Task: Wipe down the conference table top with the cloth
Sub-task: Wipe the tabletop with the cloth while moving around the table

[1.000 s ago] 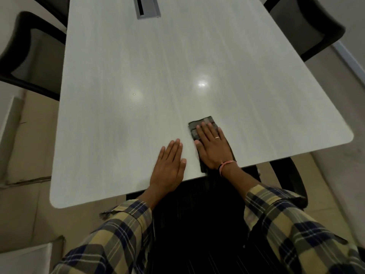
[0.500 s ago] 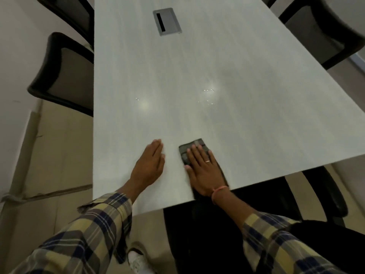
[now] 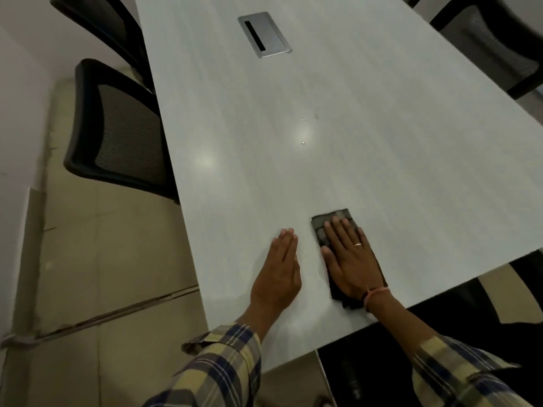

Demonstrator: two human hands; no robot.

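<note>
From the head view, my right hand (image 3: 351,258) presses flat, fingers straight, on the dark folded cloth (image 3: 333,220) near the pale wood-grain bench (image 3: 382,142) edge; my left hand (image 3: 279,274), beside the cloth, braces flat, holding nothing. Since earlier, the cloth has barely travelled; the silver cable hatch (image 3: 264,35) shows fuller.

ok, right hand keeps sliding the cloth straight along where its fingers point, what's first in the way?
Nothing close. The right hand lies flat on the cloth, fingers pointing up the table top. Bare surface ahead; the water droplets look slightly left of that line, and the cable box farther left.
</note>
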